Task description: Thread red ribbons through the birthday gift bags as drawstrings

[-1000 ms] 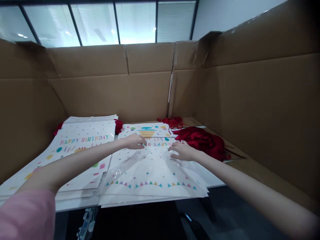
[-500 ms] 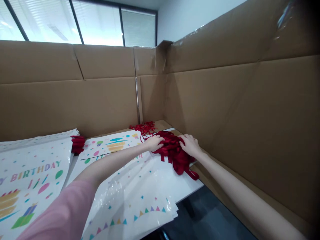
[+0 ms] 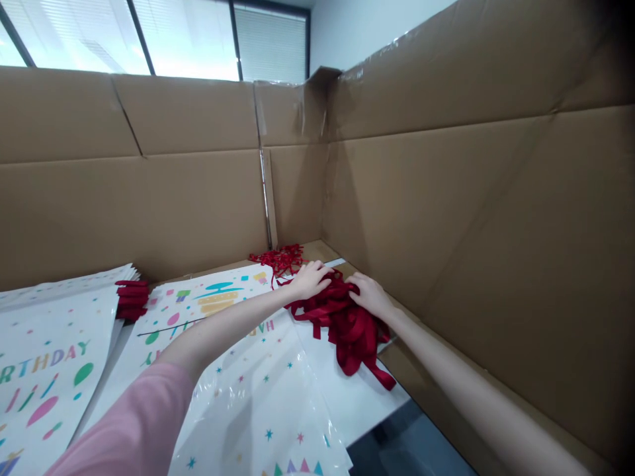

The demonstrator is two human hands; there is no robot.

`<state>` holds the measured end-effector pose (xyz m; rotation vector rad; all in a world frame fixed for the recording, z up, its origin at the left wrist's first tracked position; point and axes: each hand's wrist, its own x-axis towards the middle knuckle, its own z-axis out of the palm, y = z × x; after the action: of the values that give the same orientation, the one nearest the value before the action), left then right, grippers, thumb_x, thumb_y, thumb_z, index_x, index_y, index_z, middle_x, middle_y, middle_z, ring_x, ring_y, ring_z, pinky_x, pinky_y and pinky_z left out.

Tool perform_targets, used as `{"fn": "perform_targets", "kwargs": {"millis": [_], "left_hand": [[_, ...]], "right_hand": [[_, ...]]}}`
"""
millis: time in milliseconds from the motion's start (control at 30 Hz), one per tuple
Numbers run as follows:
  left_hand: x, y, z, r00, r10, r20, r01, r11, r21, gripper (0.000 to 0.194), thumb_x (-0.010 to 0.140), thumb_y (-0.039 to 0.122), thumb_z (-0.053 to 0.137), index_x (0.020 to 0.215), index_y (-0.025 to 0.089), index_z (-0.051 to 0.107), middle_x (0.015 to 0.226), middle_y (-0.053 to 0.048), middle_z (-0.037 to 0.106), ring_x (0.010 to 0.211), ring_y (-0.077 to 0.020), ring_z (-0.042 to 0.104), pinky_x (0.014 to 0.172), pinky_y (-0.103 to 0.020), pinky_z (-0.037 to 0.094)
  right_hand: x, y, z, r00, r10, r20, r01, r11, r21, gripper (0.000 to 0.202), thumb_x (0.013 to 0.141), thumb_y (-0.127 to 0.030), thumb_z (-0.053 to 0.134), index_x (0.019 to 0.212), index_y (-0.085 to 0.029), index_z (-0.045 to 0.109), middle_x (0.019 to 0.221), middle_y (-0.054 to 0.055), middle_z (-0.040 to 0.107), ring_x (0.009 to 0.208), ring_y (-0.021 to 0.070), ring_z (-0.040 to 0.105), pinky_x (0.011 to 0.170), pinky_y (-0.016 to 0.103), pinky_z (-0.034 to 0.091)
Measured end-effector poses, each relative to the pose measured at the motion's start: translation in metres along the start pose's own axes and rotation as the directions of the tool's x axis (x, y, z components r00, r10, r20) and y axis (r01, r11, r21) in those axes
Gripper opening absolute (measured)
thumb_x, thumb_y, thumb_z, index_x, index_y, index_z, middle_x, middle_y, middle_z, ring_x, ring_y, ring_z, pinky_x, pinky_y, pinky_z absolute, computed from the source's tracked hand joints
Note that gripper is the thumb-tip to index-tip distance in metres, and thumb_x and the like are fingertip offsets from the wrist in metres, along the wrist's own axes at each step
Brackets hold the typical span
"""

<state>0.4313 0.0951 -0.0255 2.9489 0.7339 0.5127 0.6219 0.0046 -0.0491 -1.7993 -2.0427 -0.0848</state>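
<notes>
A loose heap of dark red ribbons point(image 3: 354, 337) lies on the white table near its right corner, with some loops hanging toward the front edge. My left hand point(image 3: 311, 281) reaches over its upper left side, fingers curled down on the ribbons. On the upper right side, my right hand point(image 3: 370, 295) has its fingers bent into the same heap. The fingertips of both hands are partly hidden among the ribbons. Under my left forearm lie white plastic bags point(image 3: 268, 390) printed with coloured birthday pictures, their right side close to the heap.
Behind the heap sits a tangle of thin red strips point(image 3: 280, 258). Another stack of printed birthday bags point(image 3: 44, 344) is at the left, with red folded handles point(image 3: 132, 301) at its edge. Tall cardboard walls point(image 3: 471, 198) enclose the back and right side. The white table edge point(image 3: 377, 423) ends at the front right.
The view has shifted slightly. My two hands have come a little closer together on the heap, and its ribbons look looser and more spread toward the front.
</notes>
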Motion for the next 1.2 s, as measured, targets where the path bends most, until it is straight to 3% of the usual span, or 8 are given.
{"fn": "perform_targets", "kwargs": {"millis": [67,133,267,367,500,667,933,1200], "left_hand": [[0.006,-0.002,-0.005,0.998,0.063,0.020,-0.062,0.997,-0.042,0.034,0.093,0.037,0.037,0.121,0.025,0.052,0.114,-0.007,0.055,0.106,-0.0222,0.049,0.088,-0.035,0.036],[0.010,-0.005,-0.011,0.987,0.111,0.113,-0.097,0.988,-0.120,0.028,0.092,0.035,0.040,0.109,0.023,0.059,0.107,-0.004,0.061,0.100,-0.0202,0.053,0.087,-0.032,0.035],[0.004,-0.014,-0.019,0.964,0.131,0.230,-0.064,0.958,-0.278,0.022,0.087,0.035,0.050,0.096,0.020,0.064,0.086,0.000,0.067,0.078,-0.0141,0.058,0.074,-0.023,0.039],[-0.008,-0.020,-0.021,0.957,0.125,0.260,-0.023,0.931,-0.364,0.025,0.082,0.037,0.056,0.099,0.019,0.063,0.085,0.000,0.066,0.075,-0.0128,0.059,0.067,-0.020,0.040],[-0.026,-0.023,-0.024,0.948,0.100,0.301,0.030,0.916,-0.400,0.022,0.075,0.030,0.066,0.092,0.017,0.065,0.076,0.001,0.066,0.069,-0.0116,0.059,0.062,-0.018,0.041],[-0.048,-0.021,-0.040,0.959,0.073,0.275,0.028,0.938,-0.347,0.004,0.072,0.018,0.065,0.075,0.016,0.066,0.074,0.002,0.066,0.068,-0.0107,0.058,0.064,-0.018,0.040],[-0.078,-0.022,-0.067,0.991,-0.031,0.132,0.064,0.964,-0.259,0.014,0.081,0.026,0.052,0.079,0.017,0.063,0.073,0.000,0.063,0.066,-0.0137,0.055,0.059,-0.022,0.036],[-0.108,-0.036,-0.090,0.995,-0.031,0.092,0.055,0.960,-0.275,0.021,0.088,0.031,0.043,0.086,0.018,0.059,0.080,-0.001,0.063,0.072,-0.0135,0.056,0.064,-0.022,0.039]], "right_hand": [[-0.005,-0.005,-0.005,0.995,-0.085,-0.056,0.091,0.988,0.123,0.029,0.076,-0.009,0.043,0.098,-0.018,0.061,0.097,0.006,0.058,0.087,0.0170,0.057,0.078,0.026,0.042],[-0.009,-0.010,-0.010,0.987,-0.128,-0.102,0.147,0.965,0.215,0.035,0.076,-0.007,0.042,0.104,-0.019,0.059,0.100,0.006,0.057,0.089,0.0170,0.056,0.081,0.027,0.043],[-0.014,-0.017,-0.018,0.978,-0.148,-0.147,0.188,0.930,0.316,0.034,0.077,-0.010,0.046,0.108,-0.020,0.057,0.101,0.006,0.057,0.090,0.0180,0.056,0.081,0.029,0.043],[-0.016,-0.022,-0.024,0.979,-0.176,-0.102,0.202,0.908,0.366,0.028,0.078,-0.018,0.054,0.106,-0.019,0.059,0.101,0.005,0.060,0.092,0.0192,0.057,0.083,0.030,0.043],[-0.019,-0.031,-0.032,0.974,-0.218,0.062,0.178,0.906,0.384,0.027,0.075,-0.031,0.065,0.099,-0.019,0.062,0.098,0.004,0.065,0.088,0.0206,0.059,0.082,0.031,0.043],[-0.027,-0.054,-0.043,0.960,-0.259,0.101,0.220,0.930,0.294,0.027,0.082,-0.043,0.056,0.091,-0.018,0.064,0.089,0.005,0.067,0.078,0.0191,0.059,0.075,0.029,0.043],[-0.027,-0.082,-0.044,0.964,-0.255,0.078,0.240,0.958,0.158,0.030,0.085,-0.041,0.050,0.098,-0.018,0.064,0.092,0.007,0.067,0.082,0.0204,0.059,0.076,0.030,0.042],[-0.019,-0.108,-0.055,0.966,-0.246,0.084,0.229,0.958,0.172,0.029,0.085,-0.039,0.050,0.097,-0.018,0.065,0.095,0.006,0.067,0.084,0.0203,0.059,0.077,0.030,0.043]]}}
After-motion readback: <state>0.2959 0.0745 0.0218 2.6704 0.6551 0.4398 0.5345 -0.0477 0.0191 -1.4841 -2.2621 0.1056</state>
